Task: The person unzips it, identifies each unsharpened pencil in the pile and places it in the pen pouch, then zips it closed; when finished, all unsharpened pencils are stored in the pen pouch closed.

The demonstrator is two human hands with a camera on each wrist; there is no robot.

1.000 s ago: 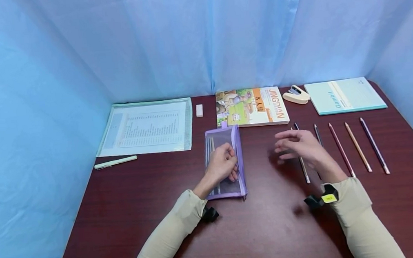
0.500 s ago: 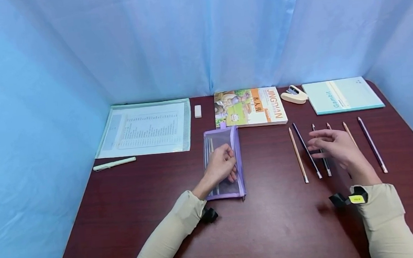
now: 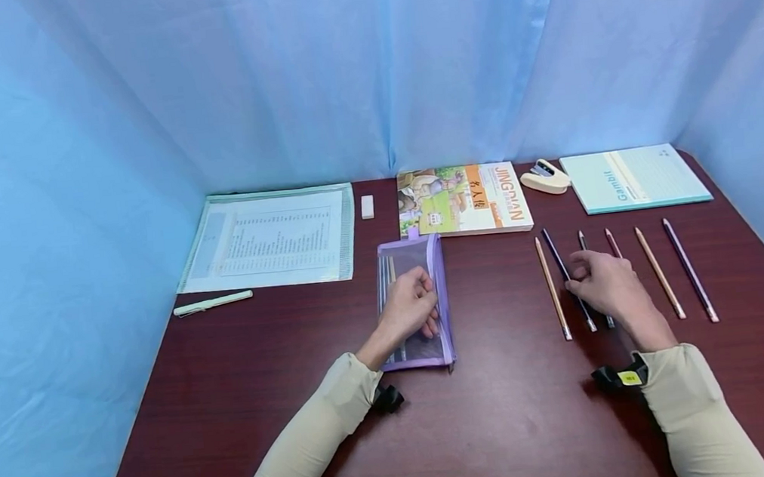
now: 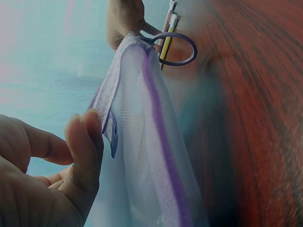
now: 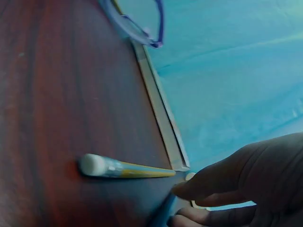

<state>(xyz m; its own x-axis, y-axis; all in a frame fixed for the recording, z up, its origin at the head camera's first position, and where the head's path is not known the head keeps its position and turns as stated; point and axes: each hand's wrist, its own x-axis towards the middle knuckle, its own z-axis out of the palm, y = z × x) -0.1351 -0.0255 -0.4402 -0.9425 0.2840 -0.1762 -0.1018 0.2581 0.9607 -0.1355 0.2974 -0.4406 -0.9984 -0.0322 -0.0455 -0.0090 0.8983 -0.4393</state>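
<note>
A purple mesh pencil case (image 3: 449,316) lies mid-table, with several slim pencil-like items showing through its see-through side. My left hand (image 3: 411,302) pinches its zipped edge between thumb and finger, and the left wrist view shows the mesh side (image 4: 142,142) standing up beside those fingertips. Over the pencil row is my right hand (image 3: 607,283), bent at the fingers, its thumb close to a dark blue pencil (image 3: 552,248) that lies on the table. In the right wrist view, thumb and fingers stand apart around that dark blue pencil (image 5: 163,210); contact is unclear.
Left of the dark blue pencil lies a tan pencil (image 3: 553,292); several more lie to the right, including a purple one (image 3: 689,270). Along the back are a document folder (image 3: 273,237), an eraser (image 3: 367,206), a book (image 3: 463,199), a cream stapler (image 3: 544,176) and a notebook (image 3: 636,178). A pen (image 3: 213,304) lies at left.
My right hand moved right over the pencils, then came back slightly left and down beside the dark blue pencil, its fingers bending more. The left hand kept its hold on the pencil case.
</note>
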